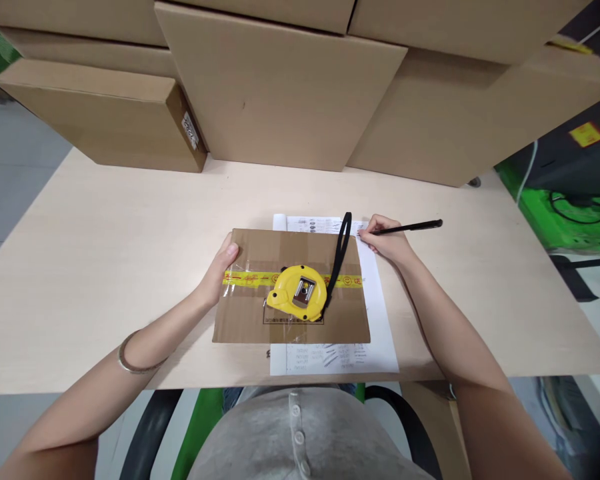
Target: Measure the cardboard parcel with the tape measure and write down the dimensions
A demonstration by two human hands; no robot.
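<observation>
Pen (410, 227) is pinched by right hand (387, 243); paper (380, 300) is mostly hidden under parcel (253, 313), seemingly clasped by left hand (220, 267), bearing tape measure (300, 293).

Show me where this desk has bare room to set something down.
Widest: the desk left of the left hand, out to its edge and back to the cartons. Also right of the right hand and pen, and a strip between cartons and paper. Crowded: the centre, where parcel, tape measure and both hands meet.
</observation>
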